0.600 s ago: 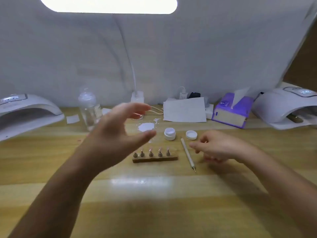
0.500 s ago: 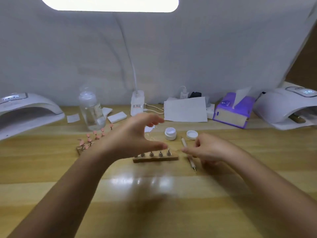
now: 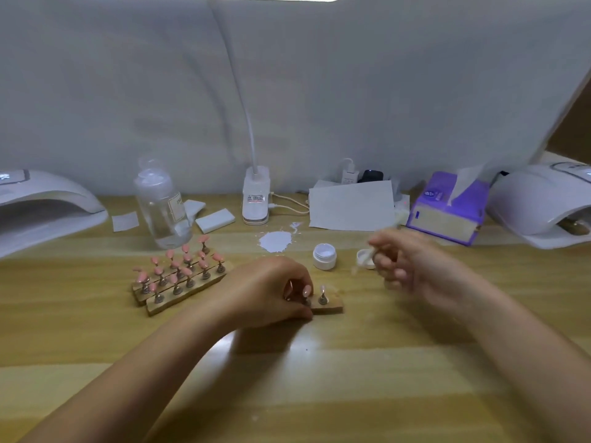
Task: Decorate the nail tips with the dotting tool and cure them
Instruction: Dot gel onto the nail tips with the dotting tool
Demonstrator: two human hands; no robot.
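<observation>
A pale wooden tabletop (image 3: pixel 319 394) runs under a grey-white backdrop, lamp glow at twelve o'clock. Centre of the table: the left hand (image 3: pixel 265 292) curls over a small wooden strip of metal stands (image 3: pixel 329 303), fingers and thumb gripping its near end. One stand at the strip's three-o'clock end shows clear, carrying a pale nail tip (image 3: pixel 323 288); the others sit hidden under the fingers.

At two o'clock from that, the right hand (image 3: pixel 412 263) is blurred with motion. Its fingers look curled around a thin white dotting tool (image 3: pixel 367 257), though the blur leaves the pinch itself uncertain. The tool's end hangs over the white jar lid (image 3: pixel 364 259), just beside the small open white pot of gel (image 3: pixel 324 256).

My read — this is the opening step: strip braced, tool in hand, no dots visible yet. The next move calls for loading the tip from the pot, then a steady, light touch on that tiny pale tip, with the left hand keeping the strip from sliding.

Out at nine o'clock, rows of pink nail tips on wooden strips (image 3: pixel 179 276) wait. White curing lamps sit at far left (image 3: pixel 44 203) and far right (image 3: pixel 543 206) — well apart from the work.
</observation>
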